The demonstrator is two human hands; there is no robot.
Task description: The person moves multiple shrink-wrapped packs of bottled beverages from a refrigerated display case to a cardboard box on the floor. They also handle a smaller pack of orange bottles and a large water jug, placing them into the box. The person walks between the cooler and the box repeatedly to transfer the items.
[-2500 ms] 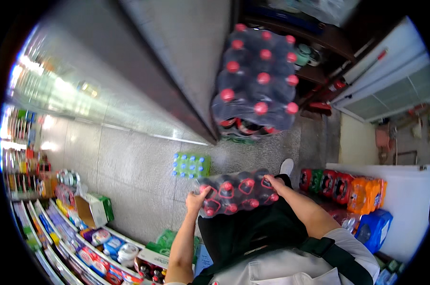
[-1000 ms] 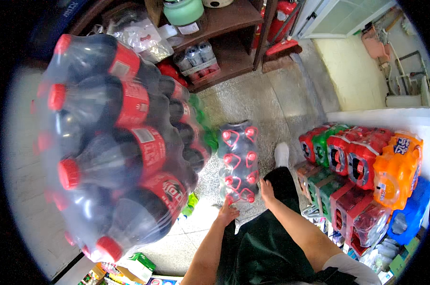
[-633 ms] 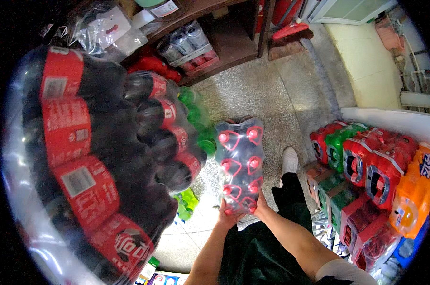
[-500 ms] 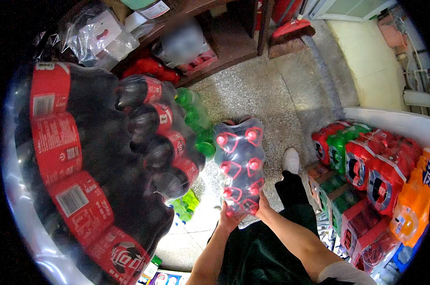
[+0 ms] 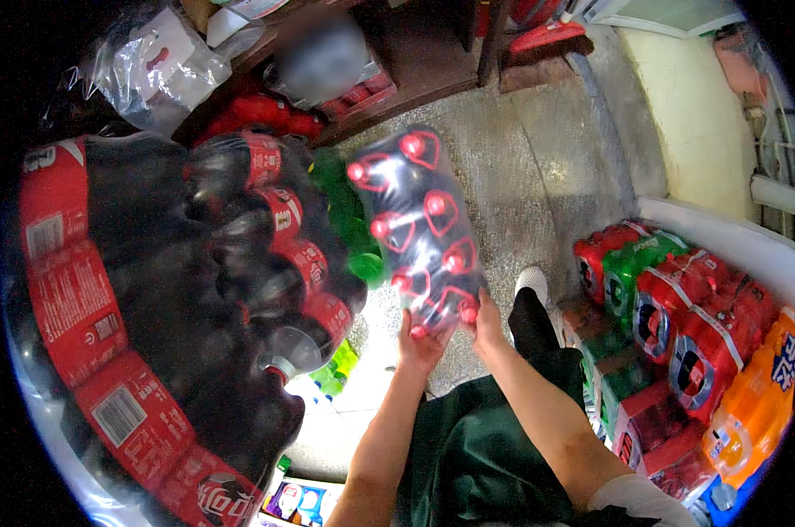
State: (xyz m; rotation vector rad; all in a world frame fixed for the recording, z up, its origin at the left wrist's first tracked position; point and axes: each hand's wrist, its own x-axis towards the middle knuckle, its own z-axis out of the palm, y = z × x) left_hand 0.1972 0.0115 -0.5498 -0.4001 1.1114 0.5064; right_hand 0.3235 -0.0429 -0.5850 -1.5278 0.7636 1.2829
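Red caps shine through the clear plastic wrap of a pack of dark soda bottles point(image 5: 419, 237), which the person holds up in front of them over the grey floor point(image 5: 538, 167). The left hand point(image 5: 422, 344) is under the near end of the pack, fingers closed up around its bottom edge. The right hand point(image 5: 487, 318) grips the same end from the other side, tight on the wrap. Both hands touch the pack, and they sit just beside each other.

A big stack of dark bottles with red labels point(image 5: 178, 307) fills the left side, very close to the camera (so it looks huge). Green bottles point(image 5: 355, 220) peek out between that stack and the held pack.

On the right, more wrapped packs stand in a row: red and green ones point(image 5: 670, 299) and an orange one point(image 5: 753, 404) at the end. A white shoe point(image 5: 533, 283) rests on the floor just below the pack. Up top is a brown wooden shelf point(image 5: 433, 61), with a clear plastic bag point(image 5: 156, 66) on its left.
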